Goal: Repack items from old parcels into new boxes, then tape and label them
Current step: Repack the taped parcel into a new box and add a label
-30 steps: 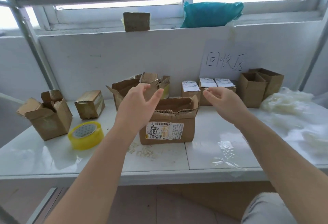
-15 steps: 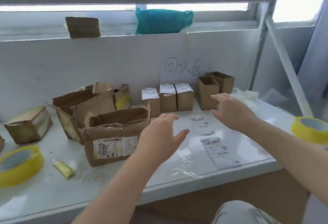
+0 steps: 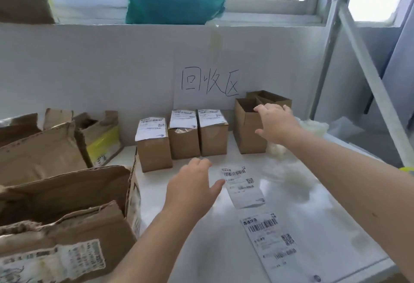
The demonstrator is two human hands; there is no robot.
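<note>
An open brown cardboard box at the bench's back edge is reached for by the right hand. It and the left hand are spread wide, empty; a rim grasp is needed next.

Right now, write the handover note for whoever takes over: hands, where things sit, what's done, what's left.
Left hand: open, holding nothing, over the table beside a loose label.
Right hand: open, at the rim of the front open box; contact unclear.
Things: three labelled boxes in a row by the back wall; second open box behind the first; two loose labels flat on the table; torn old parcels at the left.
Done: three boxes closed and labelled.
To do: fill, tape and label the two open boxes. What the old parcels hold is hidden.
</note>
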